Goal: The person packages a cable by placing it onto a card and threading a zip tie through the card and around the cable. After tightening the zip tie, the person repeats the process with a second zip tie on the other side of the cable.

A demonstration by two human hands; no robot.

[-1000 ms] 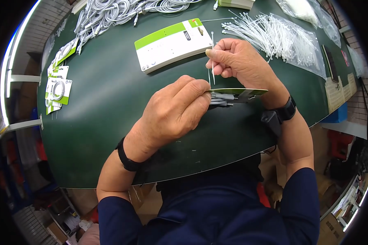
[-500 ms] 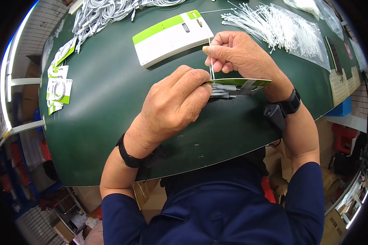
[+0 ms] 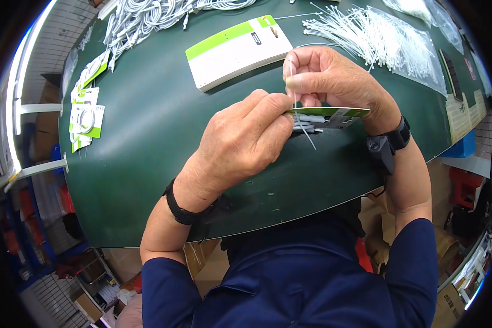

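Note:
My left hand (image 3: 246, 134) is closed on the edge of a green and white packaging card (image 3: 341, 112), held nearly edge-on above the table. A coiled grey-white cable (image 3: 310, 118) lies against the card's near side, partly hidden by my fingers. Between the thumb and fingers of my right hand (image 3: 333, 79) is a white cable tie (image 3: 291, 70), upright at the card's far side. On the near side, the tie's thin tail sticks out over the cable, slanting down. Where it passes the card is hidden.
Beyond my hands stands a stack of green and white cards (image 3: 232, 57). Loose white cable ties (image 3: 366, 41) spill from a clear bag at the far right. Bundled cables (image 3: 147, 19) lie at the far left, and finished-looking carded cables (image 3: 87, 119) by the left table edge.
The cable tie's tail now shows on the card's near side, over the cable; before, two strands stood up on the far side. My right hand has moved slightly nearer and right in view.

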